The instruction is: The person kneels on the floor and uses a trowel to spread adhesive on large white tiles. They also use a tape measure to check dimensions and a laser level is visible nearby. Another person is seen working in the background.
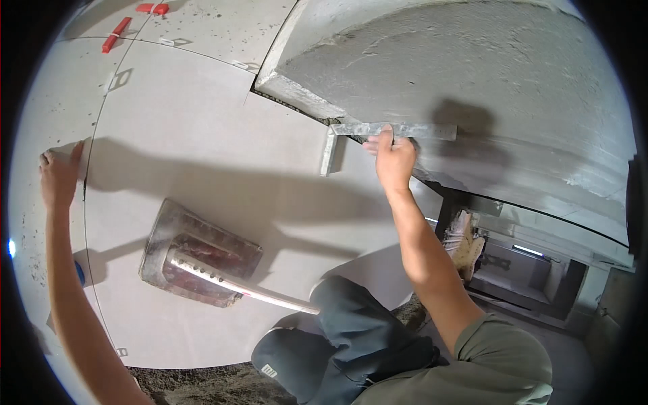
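Observation:
My right hand [395, 158] grips an L-shaped metal square [422, 131]. The thumb lies over its long arm, and some fingers extend below it. The square's short arm [329, 154] points back toward me over a large pale floor tile [216, 148], close to the grey wall's foot. My left hand [61, 177] rests at the far left beside the tile's joint, its thumb and fingers apart. Between my arms a worn shovel-like tool [201, 253] lies on the tile. Its riveted, curved handle [263, 291] runs to my knee.
Red plastic wedges [117, 35] and small white clips [241, 65] sit along the far tile joints. A grey plastered wall [466, 74] rises at the far right. Rough mortar [202, 385] borders the tile's near edge. Gloves [464, 244] are beside a dark frame at right.

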`<state>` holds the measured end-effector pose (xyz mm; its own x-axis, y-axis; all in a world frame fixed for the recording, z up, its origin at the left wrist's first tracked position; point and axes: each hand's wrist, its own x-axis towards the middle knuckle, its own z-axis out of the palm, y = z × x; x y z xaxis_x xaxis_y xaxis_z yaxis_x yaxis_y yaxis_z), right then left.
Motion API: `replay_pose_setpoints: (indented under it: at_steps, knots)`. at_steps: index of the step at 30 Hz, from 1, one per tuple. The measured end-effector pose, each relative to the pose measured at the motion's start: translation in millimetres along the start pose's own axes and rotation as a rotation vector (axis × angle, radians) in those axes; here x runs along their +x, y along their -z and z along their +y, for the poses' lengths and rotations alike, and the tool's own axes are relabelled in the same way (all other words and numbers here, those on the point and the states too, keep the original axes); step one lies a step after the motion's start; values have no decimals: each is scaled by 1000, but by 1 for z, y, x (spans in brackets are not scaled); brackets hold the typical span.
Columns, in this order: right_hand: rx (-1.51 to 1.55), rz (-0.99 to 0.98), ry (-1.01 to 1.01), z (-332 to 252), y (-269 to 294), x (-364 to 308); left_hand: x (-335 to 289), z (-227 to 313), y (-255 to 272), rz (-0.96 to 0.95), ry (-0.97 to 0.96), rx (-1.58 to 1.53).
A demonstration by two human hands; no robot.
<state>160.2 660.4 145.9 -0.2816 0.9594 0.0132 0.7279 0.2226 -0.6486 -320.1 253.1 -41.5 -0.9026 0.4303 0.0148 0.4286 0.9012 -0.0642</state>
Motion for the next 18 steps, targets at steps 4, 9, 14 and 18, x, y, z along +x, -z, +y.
replay_pose_setpoints:
  at_steps: [4,9,14,18]
  knots:
    - [40,29,-55,1,-10,0,10,-6,-10,-59,42,-10]
    - [49,32,-43,5,-11,0,14,-6,-12,-61,22,62]
    - [53,56,-22,17,-17,3,19,-8,-14,-48,45,10]
    - [4,105,-4,20,-21,2,16,2,-7,-61,-10,208]
